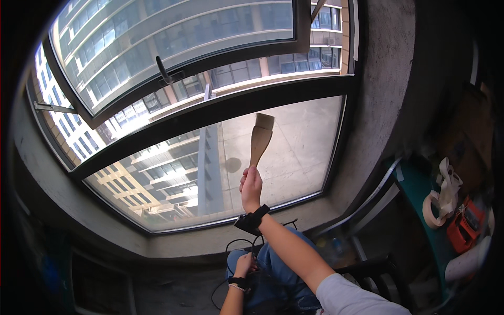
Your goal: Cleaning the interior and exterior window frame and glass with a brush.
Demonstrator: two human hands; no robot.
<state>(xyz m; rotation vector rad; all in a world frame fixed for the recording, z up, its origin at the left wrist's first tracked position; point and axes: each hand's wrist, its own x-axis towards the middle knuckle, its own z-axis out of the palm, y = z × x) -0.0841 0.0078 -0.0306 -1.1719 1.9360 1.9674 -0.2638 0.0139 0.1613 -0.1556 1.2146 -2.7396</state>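
A flat, wide brush (259, 143) with a pale wooden handle is in my right hand (251, 186), which is closed round the lower end of the handle. The brush stands almost upright, bristles up, in front of the lower window pane (299, 152). Whether the bristles touch the glass I cannot tell. My left hand (244, 264) rests low by my knee with its fingers curled, beside a thin black cable (231, 242). What it holds, if anything, is hidden. Both wrists wear black bands.
Above, a window sash (131, 97) is tilted open, with a dark handle (165, 72). The concrete sill (194, 244) runs below the glass. At right, a green table (420, 194) bears a tape roll (433, 209) and an orange-red device (464, 226). A black chair (375, 268) stands nearby.
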